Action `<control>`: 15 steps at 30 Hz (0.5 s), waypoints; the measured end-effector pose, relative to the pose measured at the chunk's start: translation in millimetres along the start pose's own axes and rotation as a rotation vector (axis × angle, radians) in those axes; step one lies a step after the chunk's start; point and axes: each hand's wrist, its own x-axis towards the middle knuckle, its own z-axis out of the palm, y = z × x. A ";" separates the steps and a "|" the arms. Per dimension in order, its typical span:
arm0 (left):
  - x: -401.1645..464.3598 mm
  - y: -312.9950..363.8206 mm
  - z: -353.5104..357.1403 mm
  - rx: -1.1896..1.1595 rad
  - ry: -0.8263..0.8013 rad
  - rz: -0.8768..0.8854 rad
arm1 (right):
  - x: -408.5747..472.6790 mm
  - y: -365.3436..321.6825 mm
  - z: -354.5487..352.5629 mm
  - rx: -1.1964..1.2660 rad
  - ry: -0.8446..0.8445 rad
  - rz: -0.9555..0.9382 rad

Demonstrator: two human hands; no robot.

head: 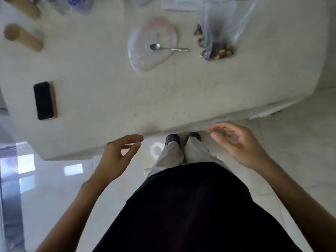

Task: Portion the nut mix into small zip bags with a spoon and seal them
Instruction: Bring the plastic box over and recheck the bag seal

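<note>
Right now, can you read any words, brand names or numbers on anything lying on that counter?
No text can be read anywhere.
Purple-printed wrapper at the far edge: it carries purple marks that may be lettering, too blurred to read.
Papers at the far edge: no print can be made out.
Big nut bag, flat clear bags under the spoon, black block: no label shows.

I see a pale speckled counter (112, 99) standing on glossy white floor tiles (300, 160); left of the counter, the tiles mirror bright window light (27, 164).
</note>
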 end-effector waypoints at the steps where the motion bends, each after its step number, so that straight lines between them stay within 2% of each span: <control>1: 6.0 13.1 -8.3 -0.003 -0.007 0.026 | -5.4 -9.2 -5.8 0.009 0.041 -0.012; 5: 38.6 51.7 -20.9 0.006 -0.072 0.164 | -29.6 -23.1 -23.4 0.024 0.222 -0.041; 9: 64.9 84.3 -6.6 0.045 -0.204 0.310 | -67.3 -16.8 -27.1 0.053 0.459 -0.017; 15: 105.6 138.0 49.0 0.164 -0.461 0.477 | -126.8 3.4 -23.4 0.125 0.757 0.133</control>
